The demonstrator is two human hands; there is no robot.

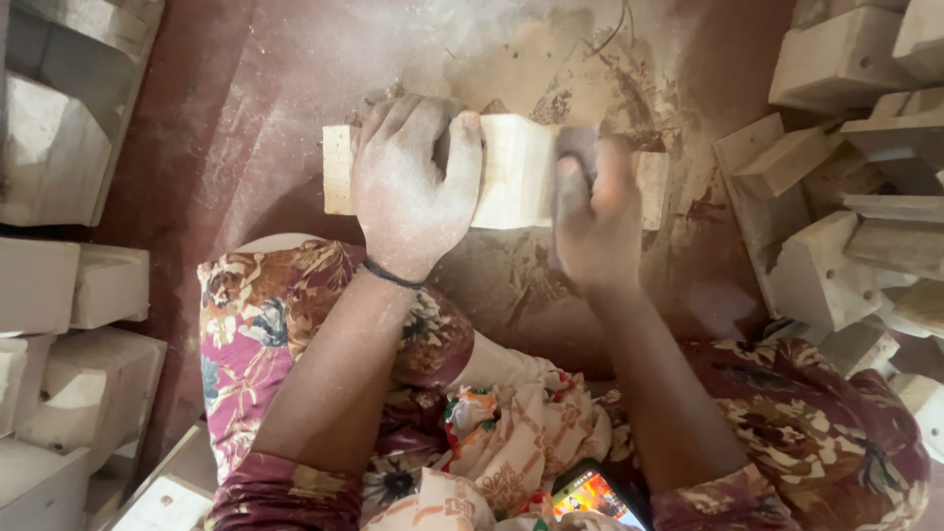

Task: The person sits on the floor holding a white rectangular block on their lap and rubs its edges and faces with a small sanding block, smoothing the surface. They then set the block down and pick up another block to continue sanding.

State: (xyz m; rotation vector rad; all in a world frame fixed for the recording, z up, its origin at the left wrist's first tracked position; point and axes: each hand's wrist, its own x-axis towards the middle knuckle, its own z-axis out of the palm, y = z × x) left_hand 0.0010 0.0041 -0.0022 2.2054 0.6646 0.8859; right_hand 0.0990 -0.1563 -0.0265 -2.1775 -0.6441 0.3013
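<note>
A pale wooden block [516, 172] lies across the dusty red floor in front of my knees. My left hand [413, 182], coated in sawdust, is clamped over the block's left part and holds it down. My right hand [595, 221] is blurred and presses a dark piece of sandpaper [578, 147] against the block's right part. A thin dark band circles my left wrist.
Stacks of similar pale wooden pieces [836, 197] stand at the right, and more wooden pieces [59, 295] line the left edge. Sawdust covers the floor [295, 79] beyond the block. A phone [590, 492] with a lit screen rests on my lap among floral cloth.
</note>
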